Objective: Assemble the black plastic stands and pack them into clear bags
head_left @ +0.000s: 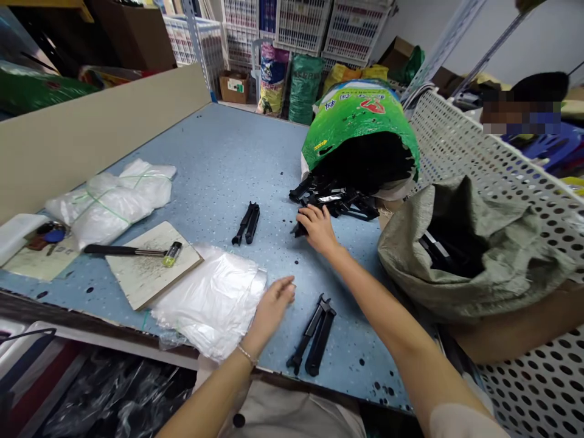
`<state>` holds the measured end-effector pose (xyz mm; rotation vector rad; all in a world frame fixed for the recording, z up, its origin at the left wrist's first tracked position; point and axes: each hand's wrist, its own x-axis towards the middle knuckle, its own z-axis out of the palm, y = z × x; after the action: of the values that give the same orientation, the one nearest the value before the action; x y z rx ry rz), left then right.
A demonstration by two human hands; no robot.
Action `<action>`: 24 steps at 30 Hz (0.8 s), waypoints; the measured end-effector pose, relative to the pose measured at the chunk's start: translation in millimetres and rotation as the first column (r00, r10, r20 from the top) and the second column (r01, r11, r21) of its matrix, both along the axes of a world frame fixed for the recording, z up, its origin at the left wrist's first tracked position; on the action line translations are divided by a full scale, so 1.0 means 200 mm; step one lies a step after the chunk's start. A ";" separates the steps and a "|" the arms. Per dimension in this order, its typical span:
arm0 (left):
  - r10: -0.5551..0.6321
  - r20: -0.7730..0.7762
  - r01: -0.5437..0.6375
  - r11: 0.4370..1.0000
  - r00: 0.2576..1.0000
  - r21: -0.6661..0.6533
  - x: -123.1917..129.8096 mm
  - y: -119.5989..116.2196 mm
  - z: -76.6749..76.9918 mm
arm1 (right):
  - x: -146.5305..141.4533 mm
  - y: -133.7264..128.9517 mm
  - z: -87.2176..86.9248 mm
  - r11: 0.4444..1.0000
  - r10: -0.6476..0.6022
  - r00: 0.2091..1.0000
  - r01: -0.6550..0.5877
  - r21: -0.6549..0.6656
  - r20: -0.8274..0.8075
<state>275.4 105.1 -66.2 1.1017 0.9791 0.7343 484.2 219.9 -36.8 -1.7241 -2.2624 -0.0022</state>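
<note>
My right hand (317, 228) reaches to the front of a heap of black parts (349, 201) spilling from a green sack (360, 115). Its fingers are bent over a dark part, and their grip on it is unclear. My left hand (274, 304) hovers over the blue table beside a stack of clear plastic bags (214, 298), fingers slightly curled, nothing visible in them. One pair of black parts (246, 223) lies in the middle of the table. Another black pair (313, 334) rests near the front edge, between my forearms.
A hammer (132, 250) lies across a board (155, 264) at the left, near wrapped plastic bundles (114, 198). To the right stand an open grey-green sack (515, 255) holding black parts and a white perforated barrier (493, 140). Crates (301, 24) are stacked behind.
</note>
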 end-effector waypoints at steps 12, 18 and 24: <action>0.091 0.479 0.078 0.944 0.873 -0.322 -0.06 0.15 0.19 | -0.35 -0.84 0.11 0.959 0.259 0.849 -0.283 0.019 -0.461; 0.045 -0.057 -0.032 0.977 0.997 0.210 -0.09 0.04 0.28 | -0.31 -0.69 0.21 0.998 -0.012 0.914 0.033 0.044 -0.406; -0.043 -0.004 0.042 0.968 0.999 0.247 -0.14 -0.01 0.28 | -0.39 -0.63 0.13 0.998 -0.027 0.722 0.061 0.025 -0.691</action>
<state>247.4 103.5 -9.4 1.3342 0.8757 0.8380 406.6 94.6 -10.8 -1.4180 -1.6376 0.4973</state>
